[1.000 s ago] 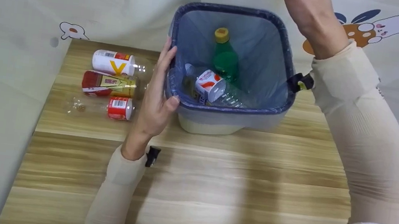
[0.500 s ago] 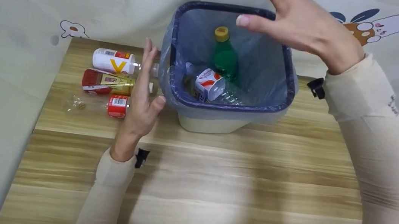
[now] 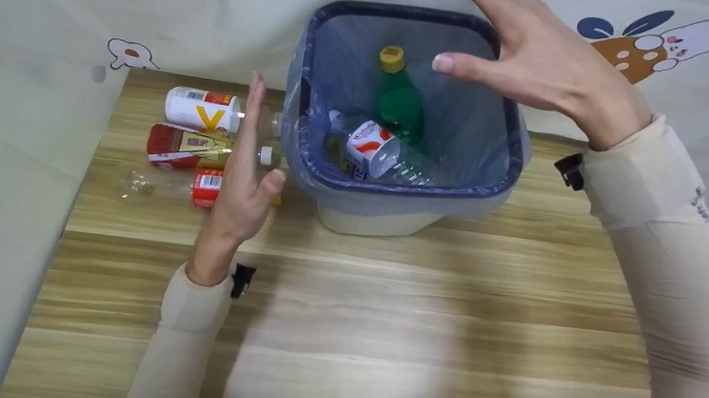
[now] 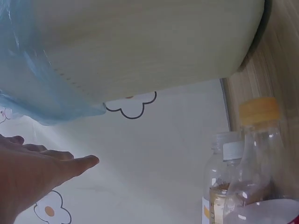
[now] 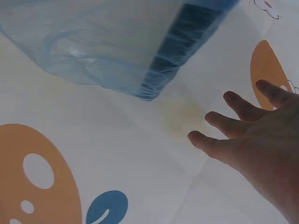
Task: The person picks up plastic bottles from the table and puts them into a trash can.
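A cream bin (image 3: 372,223) lined with a translucent bluish bag (image 3: 474,105) stands at the table's back. Inside lie a green bottle (image 3: 401,107) with a yellow cap and a clear bottle (image 3: 371,141) with a white-and-red label. My left hand (image 3: 240,185), fingers straight, is left of the bin and apart from it. It partly covers three bottles lying there: one white-labelled (image 3: 203,109), one red-and-yellow-labelled (image 3: 191,148), one clear with a red label (image 3: 206,187). Fingers spread, my right hand (image 3: 540,63) hovers over the bin's back right corner, holding nothing.
A patterned cloth (image 3: 235,15) hangs behind and beside the wooden table (image 3: 375,310). The bag's edge flares over the dark bin rim (image 3: 396,189). In the left wrist view, an orange bottle cap (image 4: 259,110) stands out near the bin's base.
My left hand has come away from the bin's side and shifted left. My right hand has come down from beyond the top edge into view. The bag now bulges outward on the left.
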A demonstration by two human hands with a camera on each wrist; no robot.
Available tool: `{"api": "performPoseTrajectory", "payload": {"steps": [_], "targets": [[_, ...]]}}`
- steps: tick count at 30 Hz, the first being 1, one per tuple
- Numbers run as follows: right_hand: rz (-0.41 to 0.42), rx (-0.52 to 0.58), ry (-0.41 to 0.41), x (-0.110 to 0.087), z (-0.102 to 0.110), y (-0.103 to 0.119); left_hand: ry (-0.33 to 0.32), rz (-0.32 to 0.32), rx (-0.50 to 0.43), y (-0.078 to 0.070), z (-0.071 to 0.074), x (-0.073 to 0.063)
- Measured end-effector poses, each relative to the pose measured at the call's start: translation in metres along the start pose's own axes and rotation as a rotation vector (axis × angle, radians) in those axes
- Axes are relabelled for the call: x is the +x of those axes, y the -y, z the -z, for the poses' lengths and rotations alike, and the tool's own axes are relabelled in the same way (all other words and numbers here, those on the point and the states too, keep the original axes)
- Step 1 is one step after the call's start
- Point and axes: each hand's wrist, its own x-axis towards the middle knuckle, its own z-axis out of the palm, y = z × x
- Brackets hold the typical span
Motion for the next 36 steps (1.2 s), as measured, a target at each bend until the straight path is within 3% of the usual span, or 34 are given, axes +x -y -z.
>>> {"api": "performPoseTrajectory", "payload": {"steps": [5, 12, 24, 31, 36], "targets": [[-0.016, -0.021, -0.002, -0.011, -0.004, -0.006, 0.047, 0.024, 0.074, 0.003, 0.006, -0.003], [-0.019, -0.008, -0.058, -0.038, -0.011, -0.020, 0.142, 0.010, 0.328, 0.014, 0.023, -0.011], [-0.054, 0.060, -0.106, -0.068, -0.023, -0.032, 0.166, -0.005, 0.420, 0.020, 0.040, -0.022], [-0.078, 0.101, -0.109, -0.079, -0.027, -0.035, 0.182, 0.028, 0.462, 0.024, 0.046, -0.025], [-0.048, 0.133, -0.124, -0.086, -0.031, -0.038, 0.236, 0.057, 0.601, 0.032, 0.056, -0.030]]}}
